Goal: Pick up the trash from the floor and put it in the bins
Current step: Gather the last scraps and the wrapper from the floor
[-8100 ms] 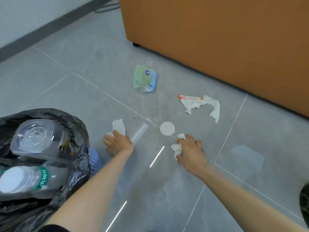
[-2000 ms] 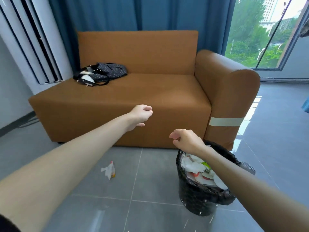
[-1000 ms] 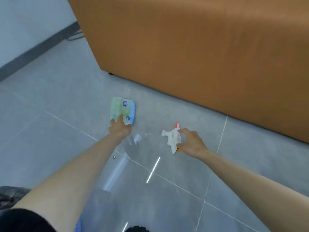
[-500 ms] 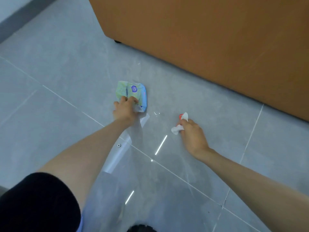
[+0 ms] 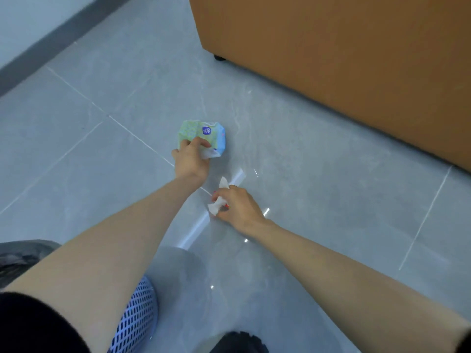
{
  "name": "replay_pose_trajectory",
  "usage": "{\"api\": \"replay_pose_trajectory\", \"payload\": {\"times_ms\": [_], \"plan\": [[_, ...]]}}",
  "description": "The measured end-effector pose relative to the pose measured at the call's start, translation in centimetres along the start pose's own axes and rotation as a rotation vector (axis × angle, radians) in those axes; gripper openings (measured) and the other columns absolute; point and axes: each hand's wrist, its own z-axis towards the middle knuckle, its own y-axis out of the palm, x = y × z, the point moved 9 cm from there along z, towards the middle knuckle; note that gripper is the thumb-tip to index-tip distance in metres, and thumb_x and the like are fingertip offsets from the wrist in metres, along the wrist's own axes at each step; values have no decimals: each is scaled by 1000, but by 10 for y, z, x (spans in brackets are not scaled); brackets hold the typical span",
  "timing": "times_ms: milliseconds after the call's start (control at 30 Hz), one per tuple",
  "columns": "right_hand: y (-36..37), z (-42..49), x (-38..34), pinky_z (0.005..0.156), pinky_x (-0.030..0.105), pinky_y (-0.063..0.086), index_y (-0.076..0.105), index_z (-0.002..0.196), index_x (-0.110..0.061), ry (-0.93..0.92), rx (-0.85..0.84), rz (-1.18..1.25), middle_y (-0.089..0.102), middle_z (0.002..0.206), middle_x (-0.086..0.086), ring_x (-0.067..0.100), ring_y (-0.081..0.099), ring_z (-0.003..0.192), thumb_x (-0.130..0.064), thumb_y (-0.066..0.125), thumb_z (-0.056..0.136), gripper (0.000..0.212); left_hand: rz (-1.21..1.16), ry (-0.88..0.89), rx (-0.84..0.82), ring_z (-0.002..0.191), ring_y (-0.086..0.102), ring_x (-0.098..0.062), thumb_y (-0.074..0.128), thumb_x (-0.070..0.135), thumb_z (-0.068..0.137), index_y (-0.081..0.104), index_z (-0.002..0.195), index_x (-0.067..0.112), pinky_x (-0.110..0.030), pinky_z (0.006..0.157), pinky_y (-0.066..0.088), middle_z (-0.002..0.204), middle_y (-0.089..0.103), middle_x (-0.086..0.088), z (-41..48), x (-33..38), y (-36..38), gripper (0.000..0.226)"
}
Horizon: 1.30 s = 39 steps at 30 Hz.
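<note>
A crumpled green and blue wrapper (image 5: 204,133) with a round purple logo is in the grip of my left hand (image 5: 191,159), just above the grey floor tiles. My right hand (image 5: 238,206) pinches a crumpled white tissue with red marks (image 5: 219,200), close below and to the right of my left hand. A blue perforated bin (image 5: 135,317) with a black bag (image 5: 23,256) shows at the lower left, mostly hidden behind my left arm.
The orange sofa's side (image 5: 344,59) fills the upper right, with a small black foot (image 5: 219,58) at its corner. A grey skirting board (image 5: 51,44) runs along the wall at the upper left. A dark object (image 5: 239,342) sits at the bottom edge.
Both hands have lifted their trash off the floor and drawn back toward me. The blue bin has come into view at the lower left.
</note>
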Motion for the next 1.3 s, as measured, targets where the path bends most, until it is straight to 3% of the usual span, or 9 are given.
{"api": "replay_pose_trajectory", "payload": {"times_ms": [167,433,600,667,767,867,967,1067,1300], "plan": [[3,-6,7,70,27,39,71,103,-18,22,75,27,59,100,8,27,59,94,-20,67,82,21,-92,-73,33,115,44,-37,58,24,89,60,114,21,-35,99,39,124,47,-12,-1,-15,-8,25],[16,-3,4,71,29,41,68,98,-10,-19,46,-130,63,108,7,31,60,97,-8,61,81,18,-84,-27,20,113,45,-37,58,25,90,59,116,20,-32,90,38,123,48,-13,-6,-3,-12,27],[1,-23,29,71,9,38,71,81,-6,120,99,239,71,86,-6,3,57,106,-9,67,81,5,-98,-2,6,116,42,-35,56,25,91,58,117,21,-32,89,38,124,47,-12,-25,11,-9,27],[-21,-38,38,66,8,38,71,80,-4,183,178,306,69,88,1,8,61,93,-16,69,81,12,-115,20,10,115,42,-35,56,24,91,58,117,21,-29,89,35,124,47,-12,-36,21,-10,27],[-63,-70,49,47,6,34,71,77,-7,264,305,465,57,71,-12,1,50,61,-16,69,82,11,-174,76,18,113,43,-36,56,21,90,58,118,20,-20,84,29,123,47,-13,-56,43,-15,28],[-108,-111,53,40,18,31,71,81,-13,325,377,609,50,61,-13,4,41,46,-23,68,85,11,-235,162,33,110,44,-35,56,17,89,58,118,22,-17,79,23,121,48,-12,-79,77,-26,29],[-164,-159,43,43,16,32,68,96,-2,311,442,667,45,72,-1,9,36,50,-23,68,86,23,-299,301,39,105,46,-33,56,15,89,57,116,23,-20,80,26,116,50,-10,-112,132,-48,29],[-217,-213,34,43,15,31,64,92,-7,304,521,696,48,82,3,8,36,51,-17,62,89,11,-421,423,17,104,50,-30,56,12,87,58,114,22,-27,86,36,114,51,-9,-156,196,-69,28],[-314,-358,17,39,14,33,56,90,-7,330,776,730,51,72,-1,10,38,52,-17,56,94,11,-550,724,-155,105,50,-15,60,21,88,60,110,25,-18,80,37,115,49,-1,-281,329,-124,23]]}}
